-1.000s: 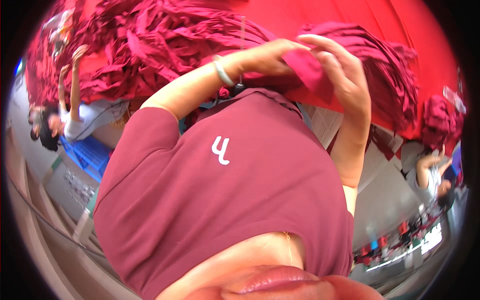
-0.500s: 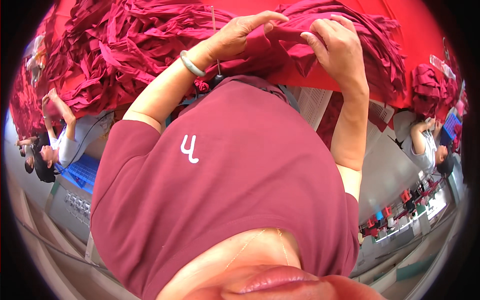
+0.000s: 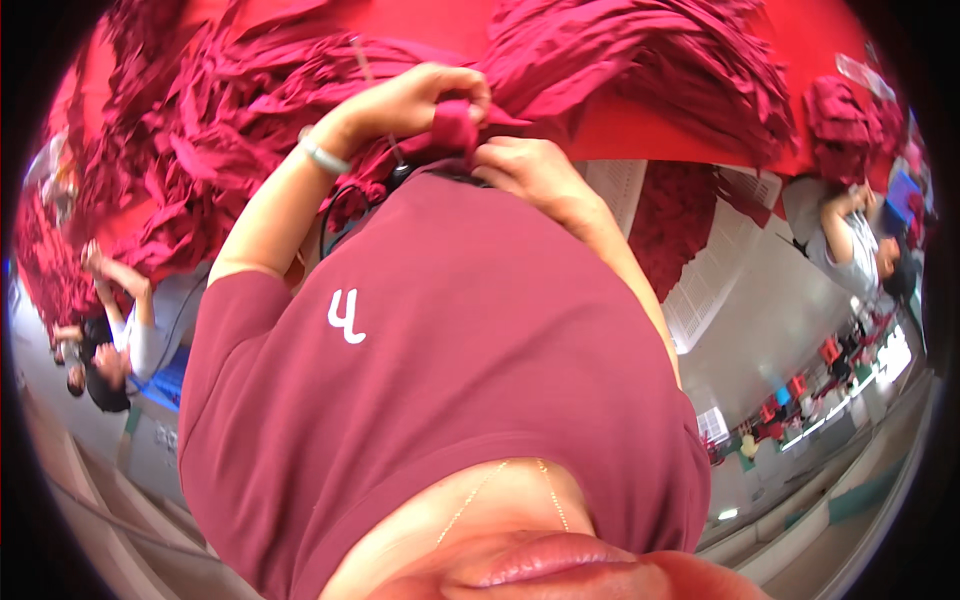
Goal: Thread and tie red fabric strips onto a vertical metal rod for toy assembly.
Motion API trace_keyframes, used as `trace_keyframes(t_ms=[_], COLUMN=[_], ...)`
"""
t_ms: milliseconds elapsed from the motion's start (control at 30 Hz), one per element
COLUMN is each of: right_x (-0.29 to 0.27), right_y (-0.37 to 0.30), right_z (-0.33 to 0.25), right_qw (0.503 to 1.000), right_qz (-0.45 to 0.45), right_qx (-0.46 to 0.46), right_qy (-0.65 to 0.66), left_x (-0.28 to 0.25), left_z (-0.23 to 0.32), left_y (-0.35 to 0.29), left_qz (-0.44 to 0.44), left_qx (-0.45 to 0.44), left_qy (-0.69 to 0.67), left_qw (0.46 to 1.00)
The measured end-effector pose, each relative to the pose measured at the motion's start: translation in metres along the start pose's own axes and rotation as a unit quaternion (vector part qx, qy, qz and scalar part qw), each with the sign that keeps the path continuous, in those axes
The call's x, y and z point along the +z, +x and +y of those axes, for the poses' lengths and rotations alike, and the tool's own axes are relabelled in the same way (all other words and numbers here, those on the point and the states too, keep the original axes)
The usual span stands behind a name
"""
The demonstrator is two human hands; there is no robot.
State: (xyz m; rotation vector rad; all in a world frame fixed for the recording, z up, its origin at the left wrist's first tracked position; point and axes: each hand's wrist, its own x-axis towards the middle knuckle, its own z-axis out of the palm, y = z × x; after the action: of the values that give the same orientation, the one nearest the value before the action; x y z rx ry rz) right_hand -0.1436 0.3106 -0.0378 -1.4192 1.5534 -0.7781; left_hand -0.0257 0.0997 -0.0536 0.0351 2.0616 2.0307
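Observation:
My left hand (image 3: 440, 95), with a pale bangle at its wrist, curls its fingers around a dark red cloth piece (image 3: 455, 128) close in front of my shirt. Just to its right and nearer me, my right hand (image 3: 530, 170) is closed at the lower end of the same piece, its fingertips partly hidden. A thin upright metal rod (image 3: 363, 62) on a dark base stands beside my left wrist. Behind and left of the hands lies a heaped pile of dark red cloth strips (image 3: 210, 130). A neater fanned stack of cloth (image 3: 620, 50) lies beyond my right hand.
A bright red cover (image 3: 640, 128) lies under the cloth. Below its edge at right are a white perforated crate (image 3: 690, 300) and hanging dark red cloth (image 3: 670, 225). People work at left (image 3: 120, 340) and right (image 3: 850, 245), the latter near a cloth bundle (image 3: 845, 120).
Both hands have come back from the fanned stack toward my body and left, bringing a cloth piece with them. My right hand has moved furthest, down beside the left.

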Motion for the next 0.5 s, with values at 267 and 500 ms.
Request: trace_keyframes(t_ms=[267, 500], right_x=[-0.028, -0.018], right_y=[0.036, 0.039], right_z=[0.018, 0.037], right_qw=[0.945, 0.962], right_qz=[0.294, 0.089], right_qx=[-0.019, -0.007], right_qy=[0.142, 0.259], left_x=[0.019, 0.031], left_z=[0.011, -0.005], left_y=[0.007, 0.01], left_qz=[0.159, 0.267], left_qx=[0.136, 0.18], left_qy=[0.358, 0.417], left_qw=[0.91, 0.85])
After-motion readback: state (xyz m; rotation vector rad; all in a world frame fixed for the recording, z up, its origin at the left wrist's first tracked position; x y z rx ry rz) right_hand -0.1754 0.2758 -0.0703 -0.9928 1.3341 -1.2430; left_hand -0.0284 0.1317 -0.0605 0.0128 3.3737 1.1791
